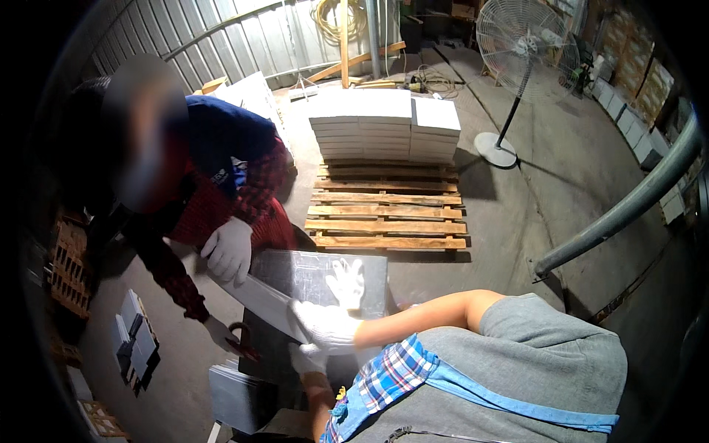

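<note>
A white strip of sheet material is stretched slantwise across a dark grey, shiny slab-like surface. My right hand, in a white knitted glove, is closed on the strip's near end. Just below it, my left hand is also gloved, its fingers mostly hidden. A co-worker's gloved hand grips the strip's far end. Beside that person's other hand is a dark red looped tool, probably scissors. On the slab rests a white glove with fingers spread; whether a hand fills it, I cannot tell.
Beyond the slab, a wooden pallet carries stacked white slabs. A pedestal fan stands at the far right, near a thick metal pipe. Upright grey panels lean at the near left. More slabs lie on the left floor.
</note>
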Demonstrator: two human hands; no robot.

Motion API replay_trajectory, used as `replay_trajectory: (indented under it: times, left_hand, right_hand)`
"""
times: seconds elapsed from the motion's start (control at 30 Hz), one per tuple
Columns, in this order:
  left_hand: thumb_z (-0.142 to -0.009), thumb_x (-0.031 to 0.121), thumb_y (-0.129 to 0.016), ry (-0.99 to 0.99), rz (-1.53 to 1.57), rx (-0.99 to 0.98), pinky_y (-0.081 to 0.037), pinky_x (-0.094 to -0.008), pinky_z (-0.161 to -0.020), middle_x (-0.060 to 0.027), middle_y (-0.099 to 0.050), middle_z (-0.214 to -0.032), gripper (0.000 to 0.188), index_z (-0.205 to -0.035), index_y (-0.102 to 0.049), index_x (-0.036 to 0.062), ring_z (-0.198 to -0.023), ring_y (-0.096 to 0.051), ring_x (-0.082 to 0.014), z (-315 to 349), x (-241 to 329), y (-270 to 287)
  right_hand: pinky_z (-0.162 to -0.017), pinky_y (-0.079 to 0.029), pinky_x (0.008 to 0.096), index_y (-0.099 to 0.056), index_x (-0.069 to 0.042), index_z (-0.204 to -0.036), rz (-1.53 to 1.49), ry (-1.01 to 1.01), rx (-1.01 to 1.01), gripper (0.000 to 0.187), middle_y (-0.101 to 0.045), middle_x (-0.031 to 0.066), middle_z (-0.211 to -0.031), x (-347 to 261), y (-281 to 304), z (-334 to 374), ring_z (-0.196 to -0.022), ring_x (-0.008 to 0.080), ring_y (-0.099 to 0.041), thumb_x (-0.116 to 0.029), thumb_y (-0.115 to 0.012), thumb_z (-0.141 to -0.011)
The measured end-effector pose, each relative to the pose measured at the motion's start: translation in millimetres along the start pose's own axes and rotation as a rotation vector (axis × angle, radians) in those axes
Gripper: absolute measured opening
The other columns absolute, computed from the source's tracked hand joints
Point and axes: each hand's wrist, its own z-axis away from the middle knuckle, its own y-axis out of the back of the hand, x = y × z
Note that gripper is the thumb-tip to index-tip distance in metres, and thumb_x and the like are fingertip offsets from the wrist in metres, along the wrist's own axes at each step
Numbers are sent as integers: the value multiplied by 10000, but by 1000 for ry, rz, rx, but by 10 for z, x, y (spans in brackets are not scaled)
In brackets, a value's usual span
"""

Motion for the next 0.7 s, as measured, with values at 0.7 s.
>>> replay_trajectory:
  times: [0.7]
  left_hand:
    - [-1005, 544, -455, 256, 223, 18, -438, -425, -1076, -128, -562, -1391, 642, -1372, -520, 22, -1272, -536, -290, 239, -1028, -530]
  right_hand:
    - [-1068, -388, 527, -301, 24, -1497, -47, 16, 18, 965, -470, 314, -1405, 735, 13, -209, -1258, 468, -515, -466, -716, -776]
